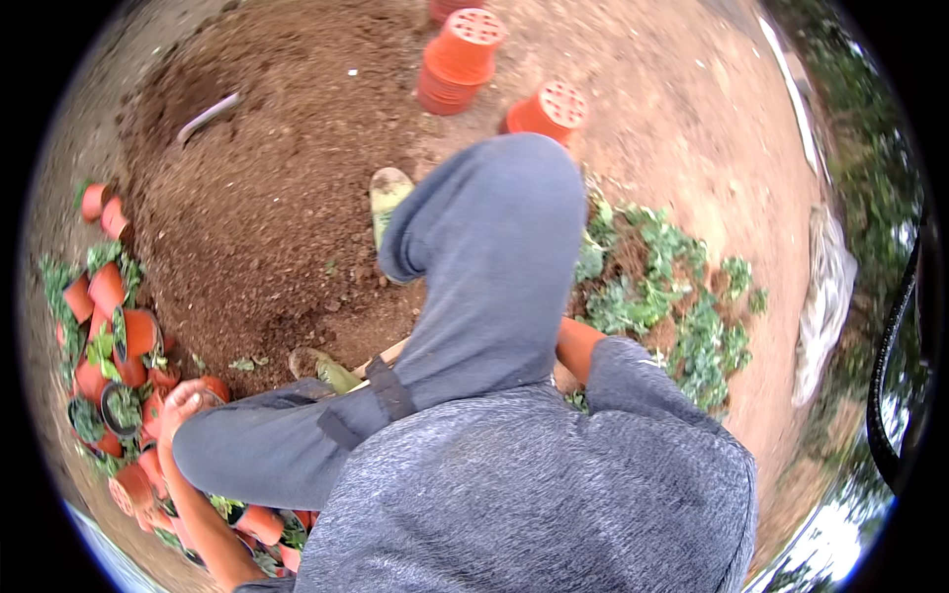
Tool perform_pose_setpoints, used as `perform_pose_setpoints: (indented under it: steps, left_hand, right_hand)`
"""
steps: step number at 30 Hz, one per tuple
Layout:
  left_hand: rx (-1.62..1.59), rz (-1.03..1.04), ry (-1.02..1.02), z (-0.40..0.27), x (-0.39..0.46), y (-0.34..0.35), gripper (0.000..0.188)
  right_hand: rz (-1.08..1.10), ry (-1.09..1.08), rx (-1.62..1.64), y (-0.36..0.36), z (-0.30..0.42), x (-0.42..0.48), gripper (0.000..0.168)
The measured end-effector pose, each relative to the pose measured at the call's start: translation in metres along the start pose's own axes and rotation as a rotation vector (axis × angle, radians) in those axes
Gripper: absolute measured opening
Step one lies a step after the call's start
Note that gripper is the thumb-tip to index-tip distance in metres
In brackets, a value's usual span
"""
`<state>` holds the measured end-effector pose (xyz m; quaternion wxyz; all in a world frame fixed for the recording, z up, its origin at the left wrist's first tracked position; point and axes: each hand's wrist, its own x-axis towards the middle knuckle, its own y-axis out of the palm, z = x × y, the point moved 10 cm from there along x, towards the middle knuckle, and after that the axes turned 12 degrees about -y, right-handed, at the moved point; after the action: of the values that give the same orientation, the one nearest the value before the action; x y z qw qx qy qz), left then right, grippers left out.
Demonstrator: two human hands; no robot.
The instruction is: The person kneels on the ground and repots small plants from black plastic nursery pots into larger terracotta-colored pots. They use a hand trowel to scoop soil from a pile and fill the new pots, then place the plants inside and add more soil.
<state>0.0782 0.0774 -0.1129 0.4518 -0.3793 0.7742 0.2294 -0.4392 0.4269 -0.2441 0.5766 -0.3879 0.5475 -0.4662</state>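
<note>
My left hand (185,404) is beyond my bent left knee, with its fingers curled against an orange plastic plant pot (216,388). The knee partly covers that pot, so whether I grip it or only touch it is unclear. Around this hand lies a heap of orange pots with leafy plants (137,333), many tipped on their sides. My right forearm (574,348) reaches down behind my right thigh, and the hand itself is out of view. Close to that arm, a pile of uprooted green plants with brown root balls (667,289) lies on the ground.
A broad mound of brown soil (274,185) spreads before me, with a pale tool handle (209,117) sticking out of it. Upturned stacks of orange pots (460,63) stand ahead, and another stack (549,111) is beyond my right knee. Crumpled plastic sheeting (823,296) lies far right.
</note>
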Motion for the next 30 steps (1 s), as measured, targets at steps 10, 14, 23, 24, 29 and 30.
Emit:
perform_pose_setpoints:
  steps: [10,14,23,24,29,30]
  left_hand:
    - [0.502,-0.019,-0.030,-0.031,0.015,0.002,0.017]
    - [0.604,-0.021,-0.012,-0.041,0.009,0.013,0.017]
    - [0.461,-0.027,0.133,-0.030,-0.023,0.016,0.028]
    - [0.402,0.057,0.167,-0.044,-0.018,0.032,0.028]
    - [0.508,0.014,0.158,-0.030,-0.007,0.015,0.029]
    - [0.576,0.023,0.195,-0.038,0.004,0.017,0.029]
  right_hand:
    - [0.068,0.352,-0.017,0.007,-0.119,-0.059,0.049]
    - [0.320,0.400,-0.114,0.005,-0.150,-0.061,0.061]
    - [0.924,0.714,0.003,0.020,-0.210,-0.177,0.038]
    - [0.844,0.566,0.027,0.033,-0.202,-0.161,0.038]
    - [0.576,0.195,0.173,0.043,-0.179,-0.048,0.037]
    - [0.544,0.244,0.188,0.028,-0.181,-0.048,0.037]
